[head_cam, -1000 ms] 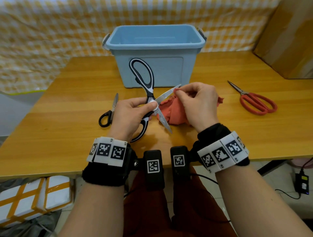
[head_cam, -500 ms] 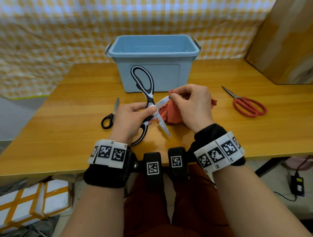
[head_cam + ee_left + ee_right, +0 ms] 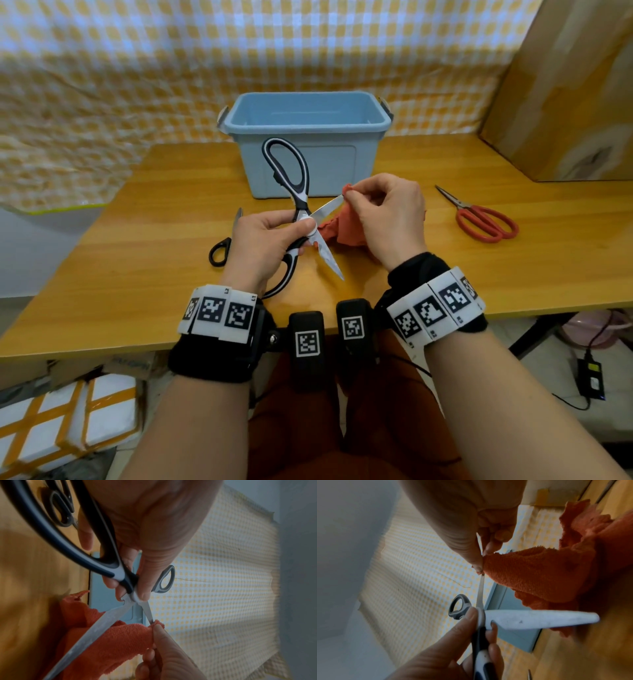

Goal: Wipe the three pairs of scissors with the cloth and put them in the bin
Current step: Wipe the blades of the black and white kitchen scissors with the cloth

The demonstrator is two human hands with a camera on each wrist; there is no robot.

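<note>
Wooden table [image 3: 137, 274] carries the blue bin [image 3: 308, 113] at its far edge, while the left hand [image 3: 260, 243] grips the open black-and-white scissors [image 3: 298, 205] at their pivot so the right hand [image 3: 387, 216] can pinch the orange cloth [image 3: 342, 229] around one blade's tip.

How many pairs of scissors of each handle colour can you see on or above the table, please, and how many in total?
Black-and-white handles: 1, the large scissors that the left hand holds open while the right hand pinches the orange cloth on a blade.
Black handles: 1, the small scissors lying on the table.
Red handles: 1, the red scissors on the table.
Total: 3
</note>
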